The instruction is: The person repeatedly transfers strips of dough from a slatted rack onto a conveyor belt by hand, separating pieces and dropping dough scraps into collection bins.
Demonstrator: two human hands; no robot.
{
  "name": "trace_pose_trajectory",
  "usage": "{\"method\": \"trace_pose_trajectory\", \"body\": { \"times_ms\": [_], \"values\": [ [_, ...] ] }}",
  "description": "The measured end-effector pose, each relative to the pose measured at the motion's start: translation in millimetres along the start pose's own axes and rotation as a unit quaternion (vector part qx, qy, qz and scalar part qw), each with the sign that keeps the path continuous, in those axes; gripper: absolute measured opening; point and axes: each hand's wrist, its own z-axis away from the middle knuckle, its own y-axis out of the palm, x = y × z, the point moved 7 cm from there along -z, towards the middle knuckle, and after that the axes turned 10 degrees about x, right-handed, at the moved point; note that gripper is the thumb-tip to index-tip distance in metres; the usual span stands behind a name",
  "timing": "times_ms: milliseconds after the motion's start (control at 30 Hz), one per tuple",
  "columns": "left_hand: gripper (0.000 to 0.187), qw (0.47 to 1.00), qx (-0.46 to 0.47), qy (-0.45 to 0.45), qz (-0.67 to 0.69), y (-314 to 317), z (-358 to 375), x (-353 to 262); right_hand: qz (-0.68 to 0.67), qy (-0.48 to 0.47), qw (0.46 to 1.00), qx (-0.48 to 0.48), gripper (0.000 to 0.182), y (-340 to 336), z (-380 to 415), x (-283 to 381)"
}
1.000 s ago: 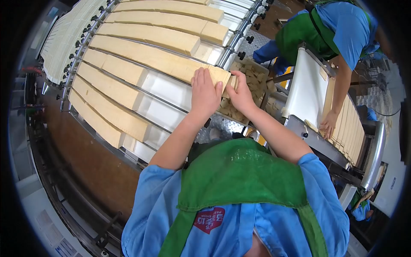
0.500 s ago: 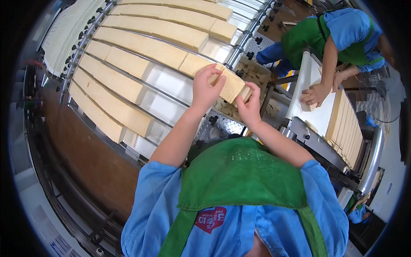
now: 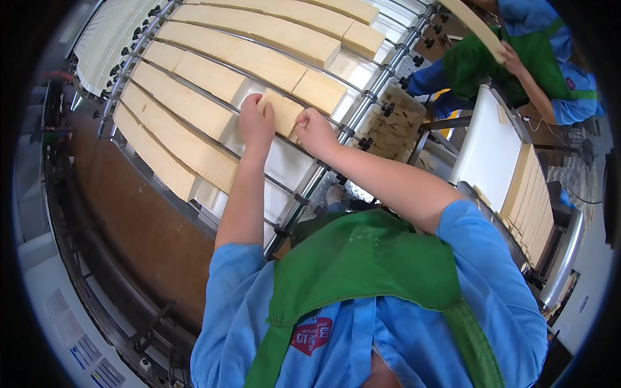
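Note:
Between my two hands is a short pale block (image 3: pixel 279 112), lying in a lane of the white conveyor (image 3: pixel 284 169). My left hand (image 3: pixel 257 123) grips its left end, close to the end of a longer pale slab (image 3: pixel 210 76) in the same lane. At the block's right end, my right hand (image 3: pixel 315 132) has its fingers curled against it. Another short block (image 3: pixel 319 92) sits in the neighbouring lane, just beyond my right hand. Thin metal rods run between the lanes.
A metal crossbar (image 3: pixel 369 97) with black knobs spans the conveyor's right end. Beyond it stands a bin of scraps (image 3: pixel 391 126). At the right, a co-worker (image 3: pixel 537 58) holds a long strip (image 3: pixel 475 26) beside a second conveyor (image 3: pixel 486 145) carrying several strips (image 3: pixel 532 200).
Both my hands have moved left with the short block, from over the crossbar into a nearer lane. The co-worker's hands have left the second conveyor, and a long strip is now raised.

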Motion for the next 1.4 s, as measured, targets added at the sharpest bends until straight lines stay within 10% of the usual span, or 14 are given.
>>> {"method": "trace_pose_trajectory", "body": {
  "times_ms": [267,567,867,1133,1400],
  "values": [
    [0.043,0.973,-0.116,0.082,-0.179,-18,19,-9,-0.14,0.012,0.973,0.186,0.03,34,-55,11],
    [0.053,0.943,-0.043,0.135,-0.302,0,-11,25,-0.315,0.069,0.918,0.23,0.018,-93,70,-48],
    [0.024,0.961,-0.022,0.263,-0.08,57,15,-152,-0.34,0.118,0.913,-0.191,0.026,-255,262,-200],
    [0.011,0.899,0.206,0.385,0.035,246,69,-320,-0.253,0.169,0.672,-0.675,0.023,-382,476,-346],
    [0.012,0.835,0.36,0.414,0.03,391,140,-454,-0.276,0.255,0.788,-0.488,0.068,-430,470,-391]
  ]
}}
